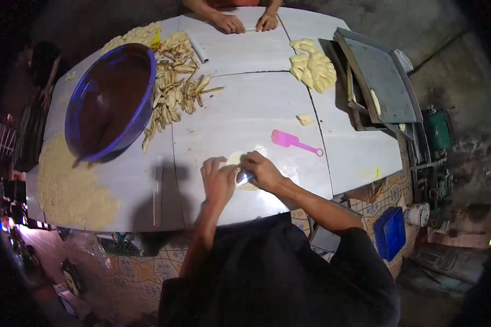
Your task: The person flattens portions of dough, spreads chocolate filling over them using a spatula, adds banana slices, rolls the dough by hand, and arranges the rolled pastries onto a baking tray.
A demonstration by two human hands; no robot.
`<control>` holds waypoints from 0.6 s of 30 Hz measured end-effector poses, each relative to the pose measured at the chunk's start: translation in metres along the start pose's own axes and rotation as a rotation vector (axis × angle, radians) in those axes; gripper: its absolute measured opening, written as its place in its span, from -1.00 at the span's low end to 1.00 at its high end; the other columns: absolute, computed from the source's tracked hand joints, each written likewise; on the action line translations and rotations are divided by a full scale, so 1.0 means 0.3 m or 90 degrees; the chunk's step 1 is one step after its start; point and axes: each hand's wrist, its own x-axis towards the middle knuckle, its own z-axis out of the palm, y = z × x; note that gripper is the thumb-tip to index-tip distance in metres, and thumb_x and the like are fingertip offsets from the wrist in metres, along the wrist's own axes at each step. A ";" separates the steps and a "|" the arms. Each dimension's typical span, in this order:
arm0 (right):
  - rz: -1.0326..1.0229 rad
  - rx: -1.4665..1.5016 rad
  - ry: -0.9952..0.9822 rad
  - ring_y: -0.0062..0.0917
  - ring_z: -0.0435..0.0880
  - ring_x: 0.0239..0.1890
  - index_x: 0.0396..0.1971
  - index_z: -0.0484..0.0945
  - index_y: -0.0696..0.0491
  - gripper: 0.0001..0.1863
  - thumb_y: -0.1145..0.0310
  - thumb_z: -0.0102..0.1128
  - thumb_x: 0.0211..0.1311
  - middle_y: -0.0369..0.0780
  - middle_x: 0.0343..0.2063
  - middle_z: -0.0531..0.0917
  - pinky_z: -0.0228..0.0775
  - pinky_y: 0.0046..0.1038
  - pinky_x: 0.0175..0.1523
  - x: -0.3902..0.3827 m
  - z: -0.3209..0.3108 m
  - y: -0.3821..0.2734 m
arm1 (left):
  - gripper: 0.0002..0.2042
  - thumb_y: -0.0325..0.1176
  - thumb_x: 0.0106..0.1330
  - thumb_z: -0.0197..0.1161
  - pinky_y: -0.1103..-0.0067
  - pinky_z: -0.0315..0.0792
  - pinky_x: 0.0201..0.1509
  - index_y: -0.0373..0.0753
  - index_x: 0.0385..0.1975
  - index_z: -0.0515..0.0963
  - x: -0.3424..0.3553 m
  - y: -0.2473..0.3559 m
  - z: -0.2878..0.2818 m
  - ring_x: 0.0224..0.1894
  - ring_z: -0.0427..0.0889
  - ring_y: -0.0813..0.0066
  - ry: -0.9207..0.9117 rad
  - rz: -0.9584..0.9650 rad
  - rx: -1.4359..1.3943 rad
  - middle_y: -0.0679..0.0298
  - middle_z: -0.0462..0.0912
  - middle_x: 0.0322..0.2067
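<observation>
A thin flattened piece of pale dough [236, 158] lies on the white table in front of me, partly hidden by my hands. My left hand [218, 177] grips its left side with bent fingers. Curled over the right side of the same dough is my right hand [261, 171], its fingertips pinching close to those of the left. A small shiny object [244, 177] shows between the hands, too covered to name. Beyond my right hand lies a pink plastic scoop [285, 139], and past it a small lump of dough [305, 119].
A purple basin [147, 95] of dark brown filling stands left, beside a heap of peeled banana pieces [172, 90]. Pale dough pieces [313, 68] lie far right, near stacked metal trays [384, 76]. Across the table, a person's hands [229, 23] press a thin pale roll. A white tube [197, 46] lies nearby.
</observation>
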 end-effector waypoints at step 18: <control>0.277 0.192 0.135 -0.11 0.64 -0.15 -0.24 0.66 0.21 -0.82 0.61 0.23 0.13 -0.02 -0.31 0.64 0.52 -0.20 -0.08 -0.042 -0.046 -0.095 | -0.86 -0.53 0.06 0.30 0.19 0.24 0.19 -0.22 -0.36 0.59 -0.014 0.044 0.063 0.02 0.41 0.05 0.194 -0.062 -0.049 0.11 0.51 -0.18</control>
